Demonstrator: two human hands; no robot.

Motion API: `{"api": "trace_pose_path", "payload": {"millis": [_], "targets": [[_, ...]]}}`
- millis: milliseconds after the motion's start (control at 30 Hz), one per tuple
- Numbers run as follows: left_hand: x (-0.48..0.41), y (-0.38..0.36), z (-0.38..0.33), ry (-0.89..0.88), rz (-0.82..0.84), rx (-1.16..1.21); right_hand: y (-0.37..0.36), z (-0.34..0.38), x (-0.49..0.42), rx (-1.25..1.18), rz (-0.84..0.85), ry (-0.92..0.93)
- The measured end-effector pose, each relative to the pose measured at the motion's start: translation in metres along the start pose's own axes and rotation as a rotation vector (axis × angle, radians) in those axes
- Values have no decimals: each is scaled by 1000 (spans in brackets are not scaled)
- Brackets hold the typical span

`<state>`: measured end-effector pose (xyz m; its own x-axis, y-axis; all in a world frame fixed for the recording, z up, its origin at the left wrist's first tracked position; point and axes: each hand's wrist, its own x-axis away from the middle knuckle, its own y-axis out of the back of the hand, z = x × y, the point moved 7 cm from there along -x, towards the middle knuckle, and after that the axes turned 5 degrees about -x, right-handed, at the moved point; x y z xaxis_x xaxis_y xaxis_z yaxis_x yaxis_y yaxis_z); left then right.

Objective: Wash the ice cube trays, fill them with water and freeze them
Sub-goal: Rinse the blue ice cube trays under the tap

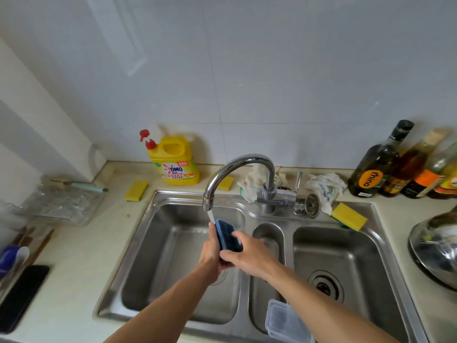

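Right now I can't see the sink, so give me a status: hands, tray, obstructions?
Left hand and right hand both grip blue rectangular ice cube tray. Tray upright under running chrome faucet, over left basin. Nothing in the way.

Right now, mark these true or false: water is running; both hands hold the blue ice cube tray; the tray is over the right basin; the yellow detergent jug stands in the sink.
1. Water runs from the chrome curved faucet: true.
2. The left hand and right hand both hold the blue ice cube tray: true.
3. Tray over the right basin: false, the left basin.
4. Yellow detergent jug in the sink: false, on the counter behind.
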<state>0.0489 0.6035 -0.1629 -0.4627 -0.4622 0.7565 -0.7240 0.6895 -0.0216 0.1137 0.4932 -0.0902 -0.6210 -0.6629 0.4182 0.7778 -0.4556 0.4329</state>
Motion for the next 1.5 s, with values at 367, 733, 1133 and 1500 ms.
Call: {"api": "trace_pose_path", "payload": {"millis": [367,733,1133,1500], "targets": [[-51,27,-45,-25,67,-258,-5,15,-43,-146,-135,-86],[-88,33,-64,23,219,-280,22,-25,-36,-202,-181,-337],[-88,14,-60,77,397,-122,19,-70,12,232,-162,-372],[-85,31,-53,-172,79,-193,7,-148,87,486,-8,-392]]}}
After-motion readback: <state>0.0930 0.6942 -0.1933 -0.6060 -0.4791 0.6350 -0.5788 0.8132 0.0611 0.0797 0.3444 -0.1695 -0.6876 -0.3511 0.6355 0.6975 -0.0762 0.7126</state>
